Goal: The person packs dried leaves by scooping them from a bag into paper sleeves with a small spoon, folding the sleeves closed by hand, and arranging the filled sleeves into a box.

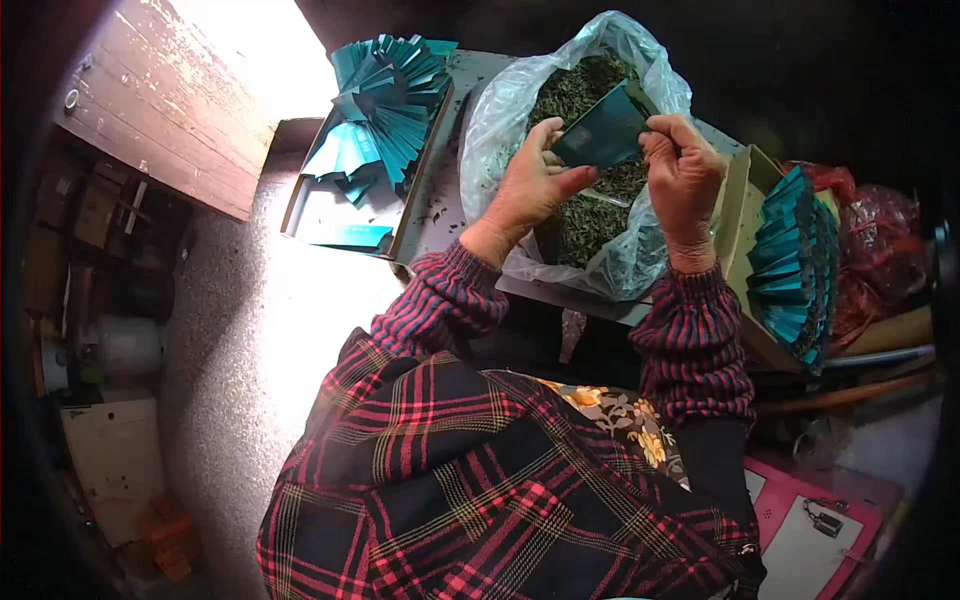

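My left hand [525, 185] grips the closed end of a flat teal packet [600, 130] between thumb and fingers. My right hand [685, 175] is closed in a pinch at the packet's other end, where dark leaf bits show at the mouth. Both hands hold it tilted over a clear plastic bag [495, 125] with its top spread wide. Inside the bag lies a heap of dry, dark green leaves [575, 95] that look like tea. Part of the heap is hidden behind the packet and my hands.
On the left, a shallow box [410, 215] holds fanned teal packets [395, 100]. A cardboard box [738, 220] on the right has several upright packets [785, 260] with leaf at their tops. Red plastic bags [885, 235] sit beyond it. A pink case [820, 530] lies at lower right.
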The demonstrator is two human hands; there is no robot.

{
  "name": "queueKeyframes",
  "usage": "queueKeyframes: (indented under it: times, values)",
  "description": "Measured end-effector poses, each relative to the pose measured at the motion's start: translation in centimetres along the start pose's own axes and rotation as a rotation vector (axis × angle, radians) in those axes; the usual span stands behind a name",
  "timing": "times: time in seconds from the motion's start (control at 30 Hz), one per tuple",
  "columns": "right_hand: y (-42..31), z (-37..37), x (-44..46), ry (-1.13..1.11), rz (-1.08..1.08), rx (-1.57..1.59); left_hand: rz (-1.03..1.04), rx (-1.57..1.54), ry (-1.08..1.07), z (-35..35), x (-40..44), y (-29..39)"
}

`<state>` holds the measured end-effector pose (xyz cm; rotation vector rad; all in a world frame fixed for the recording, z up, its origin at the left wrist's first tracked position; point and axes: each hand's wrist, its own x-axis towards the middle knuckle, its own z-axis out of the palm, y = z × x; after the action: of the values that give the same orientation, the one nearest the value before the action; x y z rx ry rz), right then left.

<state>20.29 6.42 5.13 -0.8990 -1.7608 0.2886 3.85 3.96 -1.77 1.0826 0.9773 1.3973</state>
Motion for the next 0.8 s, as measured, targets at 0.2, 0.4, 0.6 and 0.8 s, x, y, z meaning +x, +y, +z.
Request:
queueKeyframes:
  times: [0.2, 0.4, 0.6, 0.8]
  values:
    - [-0.7, -0.9, -0.1, -0.085, -0.049, 0.153, 0.218, 0.359, -0.104, -1.7, 0.5, 1.2]
    - [-1.3, -2.2, 0.0, -0.247, -0.162, 0.280, 0.009, 0.117, -0.594, -2.8, 0.2, 2.3]
    - [-1.6, -3.0, -0.1, -0.317, -0.107, 0.194, -0.121, -0.001, -0.612, -2.4, -0.2, 1.9]
    - [-3.0, -2.5, -0.3, -0.193, -0.296, -0.164, 0.041, 0.193, -0.425, -1.3, -0.5, 2.1]
